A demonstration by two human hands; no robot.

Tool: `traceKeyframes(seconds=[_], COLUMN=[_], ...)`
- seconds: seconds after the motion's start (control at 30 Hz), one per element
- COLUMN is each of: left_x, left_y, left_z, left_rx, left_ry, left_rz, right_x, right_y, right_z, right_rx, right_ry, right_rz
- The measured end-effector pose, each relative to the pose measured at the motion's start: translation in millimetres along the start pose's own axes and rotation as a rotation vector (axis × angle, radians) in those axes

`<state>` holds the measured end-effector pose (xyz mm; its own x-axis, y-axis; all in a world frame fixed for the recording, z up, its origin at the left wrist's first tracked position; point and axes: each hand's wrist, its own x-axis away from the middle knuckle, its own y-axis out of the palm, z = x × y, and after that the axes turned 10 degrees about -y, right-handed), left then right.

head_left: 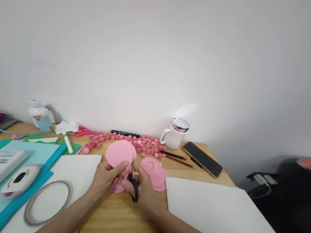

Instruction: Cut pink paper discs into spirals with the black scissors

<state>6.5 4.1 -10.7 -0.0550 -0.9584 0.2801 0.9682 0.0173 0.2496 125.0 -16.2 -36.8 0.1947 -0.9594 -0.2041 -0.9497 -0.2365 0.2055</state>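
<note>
A round pink paper disc (120,152) is pinched between the thumb and fingers of my left hand (107,176), tilted toward me. My right hand (142,188) grips black-handled scissors (133,185), whose blades point up at the disc's right edge. A narrow pink strip hangs below the disc between my hands. Just right of my right hand lie several overlapping pink paper discs (160,175) on the table. Behind the held disc are many small rolled pink paper pieces (141,142).
A white mug (174,134), pencils (176,159) and a phone (202,158) stand or lie at the back right. White sheets (216,215) flank my arms. On the left are a tape roll (48,203), a white-and-pink device (20,181), coloured paper (40,152) and a bottle (40,115).
</note>
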Motion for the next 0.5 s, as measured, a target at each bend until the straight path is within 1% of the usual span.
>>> traceKeyframes(seconds=[0.2, 0.4, 0.5], left_x=[2.0, -0.8, -1.0], left_y=[0.2, -1.9, -2.2], left_z=[0.2, -1.9, -1.7], left_rx=[-0.091, -0.1, -0.099], left_ry=[0.032, 0.022, 0.011], left_rz=[0.057, 0.051, 0.048], right_x=[-3.4, -3.5, -2.1], right_y=[-2.3, -2.7, -1.7], right_z=[2.1, -1.7, -5.3], right_rx=[-0.056, -0.066, -0.073], right_ry=[-0.062, -0.084, -0.071], right_rz=[0.028, 0.023, 0.013])
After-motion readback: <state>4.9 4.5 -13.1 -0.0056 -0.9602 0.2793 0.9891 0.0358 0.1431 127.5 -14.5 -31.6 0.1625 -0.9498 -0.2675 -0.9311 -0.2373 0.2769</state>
